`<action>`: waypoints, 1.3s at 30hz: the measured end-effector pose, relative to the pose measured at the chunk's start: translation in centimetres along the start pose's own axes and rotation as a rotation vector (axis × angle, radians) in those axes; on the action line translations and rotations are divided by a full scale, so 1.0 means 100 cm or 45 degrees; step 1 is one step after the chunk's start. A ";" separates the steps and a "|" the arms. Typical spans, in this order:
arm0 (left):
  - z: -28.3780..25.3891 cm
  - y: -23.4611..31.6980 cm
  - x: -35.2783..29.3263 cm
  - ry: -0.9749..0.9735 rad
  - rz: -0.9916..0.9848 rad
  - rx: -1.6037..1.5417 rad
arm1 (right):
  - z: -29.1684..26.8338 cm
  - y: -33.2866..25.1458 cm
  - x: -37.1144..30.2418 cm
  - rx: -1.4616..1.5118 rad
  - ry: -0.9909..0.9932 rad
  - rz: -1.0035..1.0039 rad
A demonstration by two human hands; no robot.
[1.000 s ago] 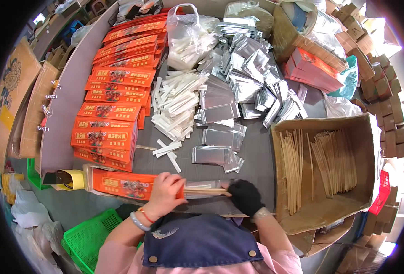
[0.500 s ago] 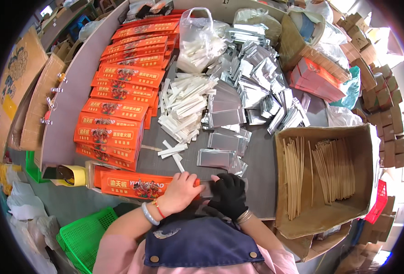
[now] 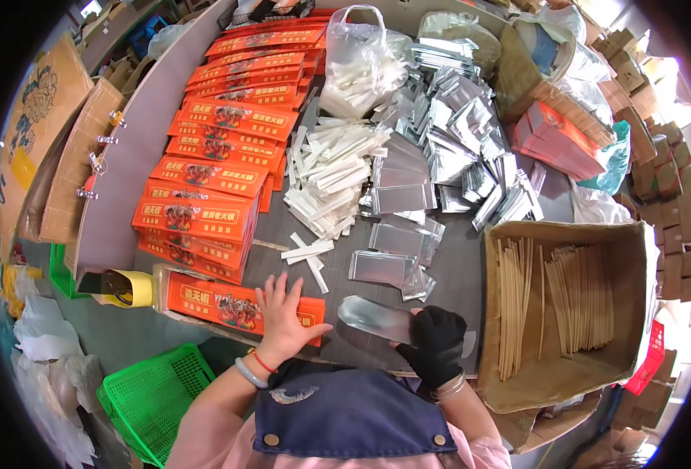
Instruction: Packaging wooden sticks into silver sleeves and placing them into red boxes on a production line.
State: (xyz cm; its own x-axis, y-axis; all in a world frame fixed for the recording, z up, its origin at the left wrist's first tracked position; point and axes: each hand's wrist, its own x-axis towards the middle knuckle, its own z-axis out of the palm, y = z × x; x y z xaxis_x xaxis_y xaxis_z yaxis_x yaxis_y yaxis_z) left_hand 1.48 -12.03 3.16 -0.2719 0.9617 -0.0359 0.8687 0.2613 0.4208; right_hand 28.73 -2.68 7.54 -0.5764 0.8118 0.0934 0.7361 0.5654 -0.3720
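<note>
My left hand (image 3: 283, 313) lies with its fingers spread over the right end of a red printed paper sleeve (image 3: 209, 301), which rests flat at the table's near edge. My right hand (image 3: 431, 344), in a black glove with bare fingertips, grips one end of a clear, shiny flat piece (image 3: 373, 319) with a rounded far end. That piece points left toward my left hand, apart from the sleeve. Ahead are loose white paper-wrapped strips (image 3: 330, 172) and flat silvery packets (image 3: 388, 266). Stacks of similar red sleeves (image 3: 197, 215) fill the left side.
On the right stands an open cardboard box (image 3: 510, 399) holding wooden chopsticks (image 3: 584, 297). A clear bag (image 3: 361, 70) of white strips sits at the back. A yellow tape ring (image 3: 133, 288) is at the left edge, above a green basket (image 3: 158, 399) on the floor.
My left hand has opened and shifted left along the red sleeve. My right hand has moved right and down, away from the left, with the clear piece now showing.
</note>
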 end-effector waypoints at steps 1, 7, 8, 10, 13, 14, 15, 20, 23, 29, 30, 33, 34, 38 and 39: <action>0.008 -0.002 -0.001 0.024 -0.067 -0.065 | -0.003 -0.004 0.004 0.000 -0.055 -0.021; 0.005 -0.007 0.004 -0.053 -0.092 -0.204 | 0.012 -0.007 0.009 0.048 -0.348 -0.080; 0.006 -0.005 0.004 -0.059 -0.085 -0.202 | 0.023 -0.012 0.009 0.122 -0.470 -0.063; 0.006 -0.006 0.004 -0.108 -0.051 -0.140 | 0.061 -0.037 0.022 0.273 -0.181 -0.253; -0.006 -0.015 0.016 -0.165 0.032 -0.260 | 0.065 -0.046 0.032 0.318 -0.121 -0.307; -0.005 -0.019 0.025 -0.154 0.032 -0.261 | 0.058 -0.038 0.032 0.359 -0.091 -0.325; -0.002 -0.026 0.044 0.009 0.096 -0.347 | 0.045 -0.024 0.031 0.392 -0.111 -0.211; 0.007 -0.046 0.103 0.032 0.227 -0.092 | 0.009 0.101 -0.047 0.046 0.411 0.724; 0.010 -0.047 0.105 0.025 0.318 -0.098 | 0.001 0.140 -0.094 -0.542 0.513 0.764; 0.011 0.003 0.101 0.160 0.482 -0.210 | -0.004 0.133 -0.090 -0.587 0.235 0.995; 0.021 0.019 0.099 0.131 0.530 -0.299 | -0.003 0.133 -0.089 -0.563 0.221 1.014; 0.043 0.043 0.102 0.102 0.676 -0.229 | 0.001 0.134 -0.086 -0.518 0.251 1.022; 0.047 0.048 0.103 0.116 0.656 -0.149 | 0.001 0.135 -0.087 -0.522 0.257 1.031; 0.048 0.048 0.106 0.017 0.630 -0.081 | -0.003 0.137 -0.091 -0.327 0.306 0.956; 0.048 0.048 0.106 0.013 0.635 -0.082 | -0.003 0.137 -0.093 -0.219 0.342 0.917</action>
State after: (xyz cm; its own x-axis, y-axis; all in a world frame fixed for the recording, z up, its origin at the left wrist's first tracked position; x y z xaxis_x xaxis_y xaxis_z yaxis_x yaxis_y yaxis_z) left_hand 4.74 -0.18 0.43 0.1653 0.9672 0.1927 0.8669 -0.2357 0.4392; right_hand 44.26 -2.45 1.89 0.1532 0.9818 0.1121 0.9530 -0.1168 -0.2795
